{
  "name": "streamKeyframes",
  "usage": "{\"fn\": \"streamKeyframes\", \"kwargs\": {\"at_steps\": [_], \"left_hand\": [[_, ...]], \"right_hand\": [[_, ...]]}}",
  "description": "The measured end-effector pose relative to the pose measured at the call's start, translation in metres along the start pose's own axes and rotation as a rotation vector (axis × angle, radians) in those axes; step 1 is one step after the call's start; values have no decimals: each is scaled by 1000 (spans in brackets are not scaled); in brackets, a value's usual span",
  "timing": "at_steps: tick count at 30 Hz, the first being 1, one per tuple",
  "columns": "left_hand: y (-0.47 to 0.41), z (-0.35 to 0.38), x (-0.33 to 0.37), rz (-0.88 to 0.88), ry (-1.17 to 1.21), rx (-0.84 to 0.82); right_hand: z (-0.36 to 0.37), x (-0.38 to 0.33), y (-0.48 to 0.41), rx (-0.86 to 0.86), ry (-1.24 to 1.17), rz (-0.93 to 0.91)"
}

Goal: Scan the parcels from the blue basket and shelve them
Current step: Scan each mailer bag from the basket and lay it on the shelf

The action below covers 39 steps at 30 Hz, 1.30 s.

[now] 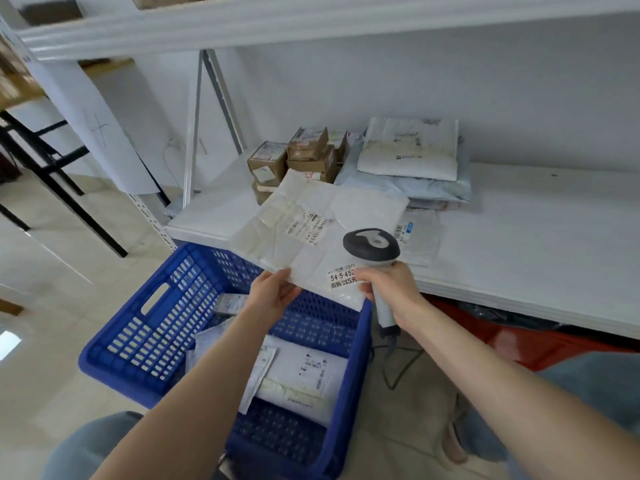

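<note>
Holds a flat white plastic mailer bag (pixel 311 220) label side up over the far rim of the blue slatted plastic basket (pixel 145 327), just in front of the white lower shelf board (pixel 536 244). Pinches its near edge with the left hand (pixel 273 292), thumb on top and fingers beneath. Grips the handle of a grey-and-white handheld barcode scanner (pixel 372 245) in the right hand (pixel 388 282), fingers curled round it, with the scanner head right over the mailer, beside the barcode labels and above a white numbered sticker (pixel 343 277); cannot tell whether touching or just clear. Looks like the scanning step for this one parcel, with shelving not yet done for it. Already on the shelf: small brown cardboard boxes (pixel 294 161) stacked at the back, a pile of white and pale-blue soft mailers (pixel 408 157) beside them, and one more flat whitish bag (pixel 417 233) nearer the front edge, partly hidden behind the scanner. Left in the basket: at least a large white labelled mailer (pixel 301 375) and a small packet (pixel 228 303) further in, possibly more underneath. Judged from that, somewhere in the middle: a good share shelved, several yet to be scanned and placed.
</note>
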State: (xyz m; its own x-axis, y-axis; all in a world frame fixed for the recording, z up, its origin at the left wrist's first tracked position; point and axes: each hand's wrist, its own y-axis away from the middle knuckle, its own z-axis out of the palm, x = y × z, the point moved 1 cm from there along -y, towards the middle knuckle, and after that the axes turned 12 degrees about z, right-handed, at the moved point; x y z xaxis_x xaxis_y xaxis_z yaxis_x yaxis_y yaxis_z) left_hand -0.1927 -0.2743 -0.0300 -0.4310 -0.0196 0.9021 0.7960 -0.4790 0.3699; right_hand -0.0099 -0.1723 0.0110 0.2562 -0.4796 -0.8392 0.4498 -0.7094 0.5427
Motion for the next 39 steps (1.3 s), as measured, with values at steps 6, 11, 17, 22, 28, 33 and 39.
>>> {"fn": "streamKeyframes", "kwargs": {"at_steps": [6,11,17,22,28,33,39], "left_hand": [[11,89,-35,-57,-84,-13],[6,142,-64,-128,-108,-32],[-6,194,-76,-190,-57,-29],[-9,201,-79,-216,-115,-85],[-25,156,-73,-73,-282,59],[-46,125,-51,238,-440,248],[-76,132,-32,166,-365,181]], "right_hand": [[-81,-39,-26,214,-136,-81],[-111,-47,-44,184,-175,-48],[-130,-43,-65,189,-194,3],[-132,-35,-76,163,-151,48],[-122,-20,-90,136,-95,109],[-108,-7,-104,166,-11,126],[-103,-9,-114,181,-19,104]]}}
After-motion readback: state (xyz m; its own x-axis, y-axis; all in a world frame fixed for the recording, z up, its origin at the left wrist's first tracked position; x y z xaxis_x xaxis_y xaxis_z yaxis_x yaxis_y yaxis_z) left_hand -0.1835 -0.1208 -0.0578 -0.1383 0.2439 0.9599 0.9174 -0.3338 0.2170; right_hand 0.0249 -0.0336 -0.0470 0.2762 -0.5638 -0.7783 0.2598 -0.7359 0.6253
